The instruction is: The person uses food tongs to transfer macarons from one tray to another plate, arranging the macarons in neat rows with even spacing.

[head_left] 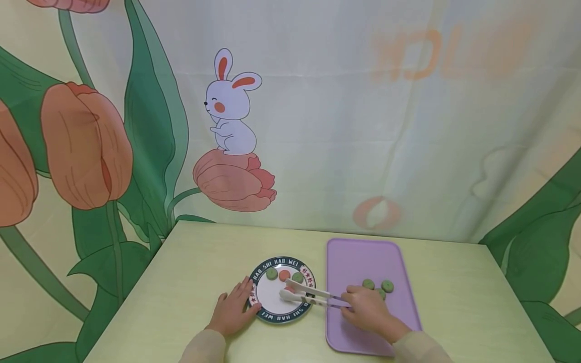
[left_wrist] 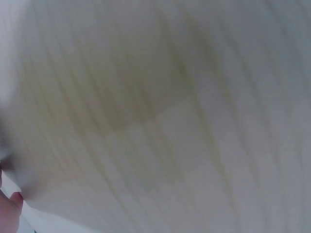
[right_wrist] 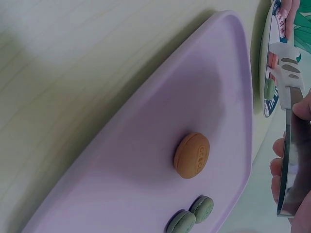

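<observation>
I find the right hand gripping the tongs with curled fingers, their tips flanking an orange macaron at the plate, whose rim the left hand touches with extended fingers, apparently for steadiness.

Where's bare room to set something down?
Purple tray's far end, beyond the green macarons; table right of the tray; table left of the left hand. Crowded: plate, with mixed macarons and tongs; mid-tray, around the right hand.
</observation>
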{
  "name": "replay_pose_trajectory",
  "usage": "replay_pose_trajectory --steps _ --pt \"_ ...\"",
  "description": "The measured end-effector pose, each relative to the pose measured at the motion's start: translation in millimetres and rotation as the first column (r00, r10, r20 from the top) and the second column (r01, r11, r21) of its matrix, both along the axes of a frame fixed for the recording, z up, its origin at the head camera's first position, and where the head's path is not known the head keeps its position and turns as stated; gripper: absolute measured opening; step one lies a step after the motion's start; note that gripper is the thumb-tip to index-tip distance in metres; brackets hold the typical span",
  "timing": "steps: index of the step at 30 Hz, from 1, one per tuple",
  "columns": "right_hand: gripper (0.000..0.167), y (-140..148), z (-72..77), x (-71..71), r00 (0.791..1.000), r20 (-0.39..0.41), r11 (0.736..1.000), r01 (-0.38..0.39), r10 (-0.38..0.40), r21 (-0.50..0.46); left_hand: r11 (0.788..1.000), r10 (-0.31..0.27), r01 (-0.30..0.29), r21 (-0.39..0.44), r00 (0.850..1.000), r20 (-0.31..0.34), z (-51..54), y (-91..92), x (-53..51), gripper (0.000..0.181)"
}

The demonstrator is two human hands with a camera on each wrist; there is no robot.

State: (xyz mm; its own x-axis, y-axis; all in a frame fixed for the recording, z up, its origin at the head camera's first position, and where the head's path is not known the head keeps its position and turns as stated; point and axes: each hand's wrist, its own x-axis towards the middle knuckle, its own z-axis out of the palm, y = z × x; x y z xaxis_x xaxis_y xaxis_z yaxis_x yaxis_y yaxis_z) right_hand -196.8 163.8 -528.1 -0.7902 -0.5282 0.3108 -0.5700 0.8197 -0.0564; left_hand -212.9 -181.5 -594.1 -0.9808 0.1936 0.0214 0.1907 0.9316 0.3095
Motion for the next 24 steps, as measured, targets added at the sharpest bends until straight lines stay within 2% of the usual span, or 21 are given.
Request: replay_pose_trajectory --steps 13,24 --pt "0.011 -9.5 -3.8 -2.8 1.0 -0.015 1.0 -0.01 0.01 -0.013 1.0 -0.006 0.006 -0.005 1.0 -0.01 1.1 -0.1 -0.1 0.071" --pt "0.013 -17.9 -1.5 -3.4 0.999 0.04 1.0 -0.005 0.006 -0.023 1.0 -0.002 0.002 0.005 1.0 0.0 1.8 0.4 0.6 0.071"
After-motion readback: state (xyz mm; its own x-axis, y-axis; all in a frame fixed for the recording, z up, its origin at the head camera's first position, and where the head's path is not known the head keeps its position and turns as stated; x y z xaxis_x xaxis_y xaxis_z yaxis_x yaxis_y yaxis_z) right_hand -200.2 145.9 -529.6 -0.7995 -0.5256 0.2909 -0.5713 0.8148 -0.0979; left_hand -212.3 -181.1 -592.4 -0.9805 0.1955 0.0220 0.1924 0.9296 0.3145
